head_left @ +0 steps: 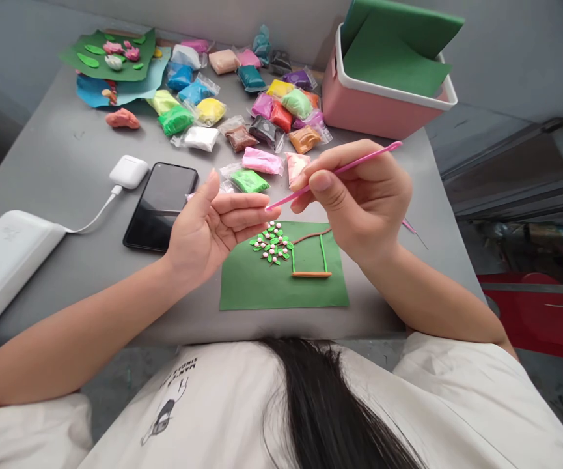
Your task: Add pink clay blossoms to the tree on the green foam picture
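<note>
My right hand (359, 202) pinches a thin pink clay modelling tool (366, 158), slanted with its lower tip down to the left. That tip meets the fingers of my left hand (207, 228), where a tiny whitish speck shows. My left hand is open, palm up, fingers stretched out together. Below both hands lies a green sheet (256, 290) with a clay picture. On it are a cluster of green leaves with small pale pink balls (275, 244), a brown branch (310, 236), and a swing with green ropes and an orange-brown seat (312, 274). My hands partly cover the sheet's upper edge.
Several bagged clay packs (249, 179) spread across the back of the grey table (90, 286). A pink bin (373, 107) holds green sheets. A phone (161, 202), white power bank (15, 260) and earbud case (129, 171) lie left. Another pink tool (409, 227) rests right. Finished clay pictures (137, 55) sit back left.
</note>
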The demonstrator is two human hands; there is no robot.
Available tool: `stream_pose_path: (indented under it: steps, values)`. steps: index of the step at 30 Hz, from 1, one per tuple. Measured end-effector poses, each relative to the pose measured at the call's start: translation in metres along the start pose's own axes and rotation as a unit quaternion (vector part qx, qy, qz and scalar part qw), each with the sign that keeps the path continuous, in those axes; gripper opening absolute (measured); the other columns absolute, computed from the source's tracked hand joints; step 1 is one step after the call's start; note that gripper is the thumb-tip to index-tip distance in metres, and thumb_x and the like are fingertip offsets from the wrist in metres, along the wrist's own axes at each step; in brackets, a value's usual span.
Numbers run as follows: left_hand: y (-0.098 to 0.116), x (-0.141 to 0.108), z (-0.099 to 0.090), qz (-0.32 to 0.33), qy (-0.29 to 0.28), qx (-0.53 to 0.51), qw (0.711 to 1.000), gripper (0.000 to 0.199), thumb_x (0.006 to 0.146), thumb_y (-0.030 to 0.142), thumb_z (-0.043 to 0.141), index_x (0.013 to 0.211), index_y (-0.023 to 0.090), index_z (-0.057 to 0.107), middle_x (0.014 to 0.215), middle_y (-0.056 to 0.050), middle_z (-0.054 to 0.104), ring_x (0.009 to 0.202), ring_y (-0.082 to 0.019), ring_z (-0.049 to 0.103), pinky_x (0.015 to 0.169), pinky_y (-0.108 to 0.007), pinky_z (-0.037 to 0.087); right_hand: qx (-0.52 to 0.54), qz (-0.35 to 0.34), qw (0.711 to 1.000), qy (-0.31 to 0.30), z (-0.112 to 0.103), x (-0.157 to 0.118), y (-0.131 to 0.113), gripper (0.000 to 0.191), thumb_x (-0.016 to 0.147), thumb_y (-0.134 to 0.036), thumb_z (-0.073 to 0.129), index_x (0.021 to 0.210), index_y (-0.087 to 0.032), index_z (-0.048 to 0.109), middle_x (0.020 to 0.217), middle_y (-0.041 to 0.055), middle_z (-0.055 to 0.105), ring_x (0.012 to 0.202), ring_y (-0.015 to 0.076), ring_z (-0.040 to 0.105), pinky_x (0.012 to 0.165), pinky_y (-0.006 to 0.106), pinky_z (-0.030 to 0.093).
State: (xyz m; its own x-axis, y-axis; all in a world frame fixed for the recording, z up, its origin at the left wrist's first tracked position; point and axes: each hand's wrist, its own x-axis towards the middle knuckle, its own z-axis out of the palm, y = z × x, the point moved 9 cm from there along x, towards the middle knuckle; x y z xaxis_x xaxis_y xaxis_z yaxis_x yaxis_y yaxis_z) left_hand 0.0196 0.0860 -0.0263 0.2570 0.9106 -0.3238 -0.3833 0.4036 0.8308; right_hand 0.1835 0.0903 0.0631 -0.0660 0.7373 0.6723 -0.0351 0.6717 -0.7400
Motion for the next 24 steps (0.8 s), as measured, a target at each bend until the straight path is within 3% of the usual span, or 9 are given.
stream_pose_path:
  steps: [3, 7, 10, 15, 19, 22, 24]
  values:
    - [0.000, 0.002, -0.002, 0.008, 0.012, 0.007, 1.000, 0.059, 0.094, 0.072, 0.061, 0.087, 0.018, 0.083, 0.092, -0.012, 0.086, 0.111, -0.031, 0.082, 0.106, -0.044, 0.063, 0.033, 0.021, 0.999, 0.010, -0.004, 0.006, -0.005, 0.012, 0.097, -0.034, 0.079, 0.093, -0.024, 0.073, 0.081, -0.0009, 0.077, 0.063, 0.0107, 0.072, 0.056, 0.024, 0.063]
    - [-0.001, 0.006, -0.008, 0.035, 0.045, 0.023, 0.998, 0.047, 0.097, 0.062, 0.061, 0.087, 0.019, 0.077, 0.089, -0.008, 0.085, 0.103, -0.027, 0.083, 0.101, -0.042, 0.064, 0.000, 0.082, 0.996, 0.035, -0.019, 0.011, -0.010, 0.029, 0.091, -0.049, 0.084, 0.098, -0.027, 0.067, 0.080, -0.0032, 0.077, 0.064, 0.0132, 0.072, 0.058, 0.027, 0.065]
    - [-0.001, 0.009, -0.013, 0.055, 0.060, 0.043, 0.996, 0.036, 0.096, 0.054, 0.064, 0.089, 0.020, 0.072, 0.088, -0.005, 0.085, 0.102, -0.024, 0.082, 0.097, -0.039, 0.064, 0.016, 0.107, 0.994, 0.027, -0.031, 0.004, -0.009, 0.032, 0.089, -0.047, 0.087, 0.098, -0.028, 0.062, 0.081, -0.0053, 0.078, 0.065, 0.0126, 0.074, 0.060, 0.027, 0.065]
    - [0.007, 0.010, -0.010, 0.131, 0.048, 0.122, 0.983, 0.022, 0.095, 0.043, 0.063, 0.091, 0.022, 0.066, 0.084, -0.002, 0.082, 0.097, -0.022, 0.081, 0.095, -0.037, 0.061, 0.016, 0.213, 0.976, 0.045, -0.056, -0.036, 0.029, 0.047, 0.082, -0.048, 0.092, 0.098, -0.030, 0.052, 0.079, -0.0084, 0.079, 0.060, 0.0123, 0.074, 0.059, 0.026, 0.065]
    - [0.014, 0.001, 0.011, 0.238, -0.040, 0.259, 0.935, 0.016, 0.093, 0.038, 0.065, 0.094, 0.023, 0.060, 0.085, -0.002, 0.079, 0.091, -0.023, 0.081, 0.094, -0.039, 0.059, 0.040, 0.313, 0.949, 0.027, -0.057, -0.072, 0.058, 0.054, 0.079, -0.047, 0.095, 0.099, -0.029, 0.048, 0.078, -0.0080, 0.082, 0.060, 0.0119, 0.076, 0.064, 0.026, 0.066]
    - [0.012, -0.007, 0.023, 0.295, -0.098, 0.373, 0.874, 0.012, 0.091, 0.028, 0.062, 0.099, 0.023, 0.055, 0.094, -0.004, 0.079, 0.092, -0.026, 0.081, 0.090, -0.044, 0.058, 0.053, 0.363, 0.930, 0.006, -0.053, -0.088, 0.068, 0.057, 0.077, -0.048, 0.095, 0.097, -0.028, 0.045, 0.078, -0.0070, 0.083, 0.063, 0.0126, 0.078, 0.067, 0.028, 0.067]
    - [0.012, -0.011, 0.027, 0.336, -0.113, 0.443, 0.823, 0.015, 0.089, 0.021, 0.058, 0.102, 0.023, 0.053, 0.096, -0.006, 0.080, 0.096, -0.029, 0.080, 0.097, -0.051, 0.054, 0.062, 0.376, 0.924, -0.005, -0.050, -0.093, 0.069, 0.055, 0.079, -0.046, 0.094, 0.093, -0.027, 0.046, 0.080, -0.0056, 0.084, 0.065, 0.0122, 0.079, 0.068, 0.026, 0.067]
